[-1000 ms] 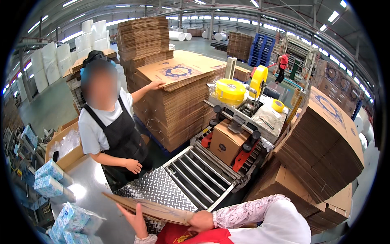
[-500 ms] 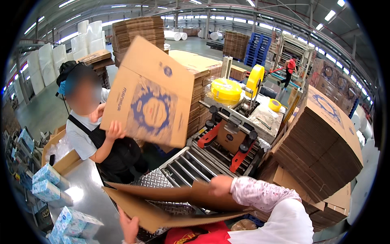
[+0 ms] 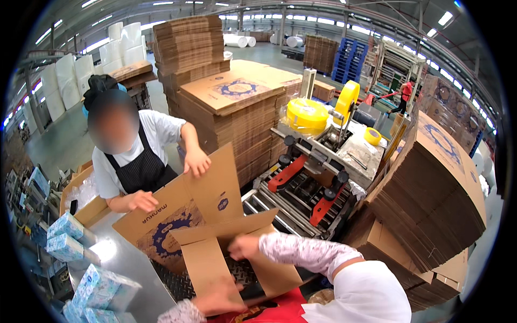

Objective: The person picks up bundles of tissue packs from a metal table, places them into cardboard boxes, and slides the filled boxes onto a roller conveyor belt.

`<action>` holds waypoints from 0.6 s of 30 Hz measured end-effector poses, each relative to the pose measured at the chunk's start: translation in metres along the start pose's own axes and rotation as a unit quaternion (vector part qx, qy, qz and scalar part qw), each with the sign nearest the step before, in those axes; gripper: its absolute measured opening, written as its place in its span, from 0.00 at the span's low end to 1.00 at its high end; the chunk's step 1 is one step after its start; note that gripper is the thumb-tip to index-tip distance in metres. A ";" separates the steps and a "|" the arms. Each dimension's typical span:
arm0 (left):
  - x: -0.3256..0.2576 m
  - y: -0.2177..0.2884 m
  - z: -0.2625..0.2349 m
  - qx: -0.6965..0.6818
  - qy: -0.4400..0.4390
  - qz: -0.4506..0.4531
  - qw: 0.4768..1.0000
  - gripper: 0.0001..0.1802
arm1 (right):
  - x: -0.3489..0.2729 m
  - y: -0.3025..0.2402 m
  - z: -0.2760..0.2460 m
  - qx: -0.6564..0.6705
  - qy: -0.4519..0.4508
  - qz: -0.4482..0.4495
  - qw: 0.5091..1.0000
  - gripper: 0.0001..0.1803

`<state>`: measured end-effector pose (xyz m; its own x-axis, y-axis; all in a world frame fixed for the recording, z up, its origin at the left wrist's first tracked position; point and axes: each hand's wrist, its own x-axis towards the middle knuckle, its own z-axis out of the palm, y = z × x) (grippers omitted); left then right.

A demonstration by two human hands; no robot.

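Observation:
A brown cardboard box (image 3: 207,261) stands opened up in front of me, its flaps spread and dark diamond plate showing through its middle. My left hand (image 3: 218,297), blurred, reaches over the near left flap with fingers stretched out. At the opening, beside the right flap, is my right hand (image 3: 245,246); its fingers look bent, but blur hides whether they grip the cardboard. Just beyond, a co-worker's hands (image 3: 197,161) rest at the top edge of a flattened carton (image 3: 169,229) with blue print, which leans behind my box.
A roller conveyor with a taping machine (image 3: 315,177) and yellow tape rolls (image 3: 307,116) lies ahead. Stacks of flat cartons stand beyond the co-worker (image 3: 231,116) and at the right (image 3: 431,199). To the left, a metal table (image 3: 126,258) bears blue-and-white packs (image 3: 102,290).
My folded cardboard has become an opened box with spread flaps. My left hand moved right, my right hand left. The co-worker lowered the printed carton from the air to beside my box.

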<state>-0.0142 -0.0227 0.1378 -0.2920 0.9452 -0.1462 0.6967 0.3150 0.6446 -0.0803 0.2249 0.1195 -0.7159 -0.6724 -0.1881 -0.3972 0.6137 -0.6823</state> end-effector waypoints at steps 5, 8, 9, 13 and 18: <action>0.020 -0.055 0.000 0.209 0.238 -0.200 0.927 0.54 | 0.047 -0.062 -0.074 -0.183 0.417 -0.052 0.889 0.14; -0.017 -0.065 0.008 0.134 0.320 -0.406 0.846 0.63 | 0.023 -0.058 0.006 -0.203 0.333 -0.087 0.917 0.23; -0.039 -0.069 0.005 0.034 0.318 -0.403 0.858 0.67 | 0.008 -0.042 0.041 -0.206 0.301 -0.116 0.924 0.25; -0.036 -0.070 0.019 -0.072 0.428 -0.333 0.837 0.62 | -0.032 -0.011 0.102 -0.191 0.257 -0.120 0.940 0.25; 0.010 -0.068 0.019 -0.036 0.419 -0.456 0.785 0.36 | -0.039 0.026 0.017 0.102 0.322 -0.013 0.941 0.16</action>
<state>-0.0524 -0.0326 0.0785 -0.9966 -0.0681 -0.0462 -0.0822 0.7937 0.6027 -0.0530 0.2603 0.0967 -0.9333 -0.2556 0.2523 -0.3474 0.4642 -0.8147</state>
